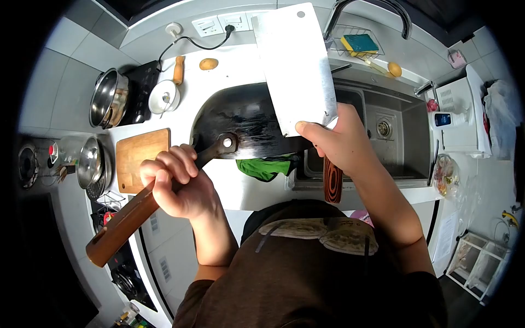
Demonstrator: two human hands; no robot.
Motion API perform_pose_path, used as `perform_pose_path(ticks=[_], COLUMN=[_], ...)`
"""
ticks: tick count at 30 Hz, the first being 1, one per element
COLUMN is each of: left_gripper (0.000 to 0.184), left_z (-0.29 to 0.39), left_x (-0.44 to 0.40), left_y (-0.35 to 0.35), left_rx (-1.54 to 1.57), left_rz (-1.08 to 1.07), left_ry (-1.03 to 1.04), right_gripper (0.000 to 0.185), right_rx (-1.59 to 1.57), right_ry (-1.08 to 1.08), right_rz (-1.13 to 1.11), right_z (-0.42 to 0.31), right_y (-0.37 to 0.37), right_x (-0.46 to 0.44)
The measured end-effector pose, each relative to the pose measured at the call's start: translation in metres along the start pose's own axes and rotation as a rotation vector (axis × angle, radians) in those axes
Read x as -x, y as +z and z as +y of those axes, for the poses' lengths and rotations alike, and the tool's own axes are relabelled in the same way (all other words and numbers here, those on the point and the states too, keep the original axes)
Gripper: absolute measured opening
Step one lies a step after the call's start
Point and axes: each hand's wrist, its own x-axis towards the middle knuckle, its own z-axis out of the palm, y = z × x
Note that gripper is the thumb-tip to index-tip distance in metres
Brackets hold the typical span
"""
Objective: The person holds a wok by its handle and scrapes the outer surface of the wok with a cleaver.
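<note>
My left hand (178,183) is wrapped round the long brown wooden handle of a black wok (235,117), which is held tilted over the white counter. The wok's rounded dark surface faces me. In my right hand (342,142) is a cleaver (298,65), its broad pale blade raised upright in front of the wok's right part. My thumb presses on the blade's lower edge, and its patterned wooden handle (332,183) points down below my hand. A green cloth (265,168) lies on the counter beneath the wok.
A cutting board (143,158), a white bowl (164,97) and a potato (208,64) are on the left side of the counter. Steel pots (109,98) stand farther left. The sink (407,142) and faucet (404,22) are at the right, near a sponge rack (358,45).
</note>
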Motion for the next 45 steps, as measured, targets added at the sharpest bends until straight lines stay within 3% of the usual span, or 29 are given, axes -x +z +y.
perform_pose_path(ticks=[34, 45], left_gripper=[0.018, 0.018], left_z=[-0.002, -0.001], left_x=[-0.002, -0.005], left_y=[-0.002, -0.004], left_rx=[0.038, 0.03], left_rz=[0.015, -0.001], left_ry=[-0.001, -0.002], right_gripper=[0.023, 0.024], right_rx=[0.113, 0.114], right_ry=[-0.141, -0.046], right_rz=[0.062, 0.018], right_z=[0.008, -0.002], right_y=[0.008, 0.006], right_x=[-0.002, 0.0])
